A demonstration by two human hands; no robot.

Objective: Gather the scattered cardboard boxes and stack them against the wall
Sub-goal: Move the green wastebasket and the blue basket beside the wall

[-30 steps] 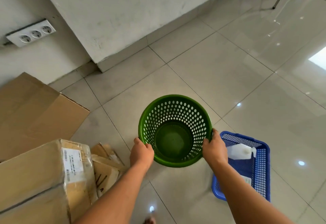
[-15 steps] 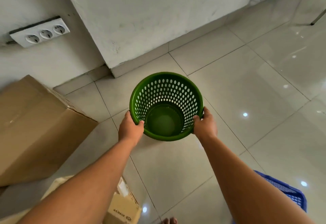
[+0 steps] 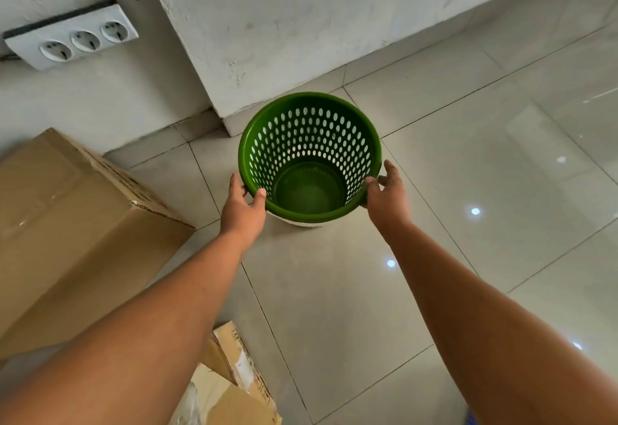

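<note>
Both hands, left hand (image 3: 242, 212) and right hand (image 3: 388, 195), loosely touch the green perforated wastebasket (image 3: 309, 157); the cardboard box (image 3: 67, 224) at 9 o'clock waits, so the task may stall.

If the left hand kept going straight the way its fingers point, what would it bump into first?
Probably the green basket: the left hand is already at its rim, thumb on the edge. Past the basket stands the white wall corner, though depth is hard to judge from above.

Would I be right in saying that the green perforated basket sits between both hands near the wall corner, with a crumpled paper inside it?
Not quite: the head view shows the green basket between the left hand and right hand near the wall corner, but nothing lies inside it.
</note>
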